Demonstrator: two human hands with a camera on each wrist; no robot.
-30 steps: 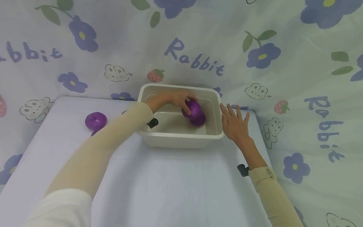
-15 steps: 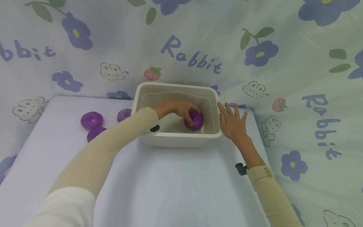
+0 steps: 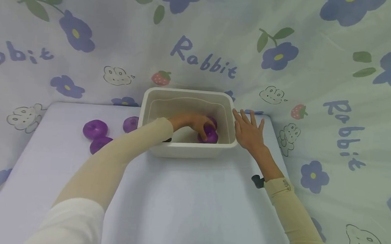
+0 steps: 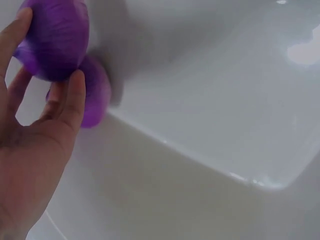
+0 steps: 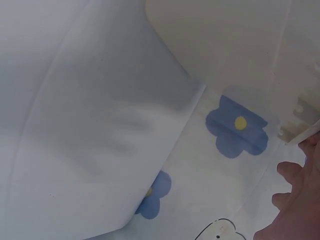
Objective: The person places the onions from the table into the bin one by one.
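Observation:
A white plastic bin [image 3: 186, 151] stands at the back of the table. Inside it, toward the right, my left hand [image 3: 199, 123] grips a round purple onion [image 3: 211, 135] between thumb and fingers. Another purple onion [image 4: 98, 95] sits in the bin just past the held one; the left wrist view shows the two overlapping. My right hand [image 3: 250, 134] has its fingers spread, its fingertips right at the bin's right rim. At the edge of the right wrist view, part of the right hand [image 5: 300, 210] shows beside the bin wall.
Left of the bin, purple onions lie on the white table: one onion [image 3: 95, 129] at the far left, one onion [image 3: 100, 145] partly behind the left sleeve, and a paler onion [image 3: 130, 124] against the bin. A printed cloth [image 3: 209, 21] hangs behind and at the right.
My left hand has lowered the onion deeper into the bin and brought it slightly nearer, revealing the other onion behind it. The right hand stays at the rim. The head view has shifted slightly.

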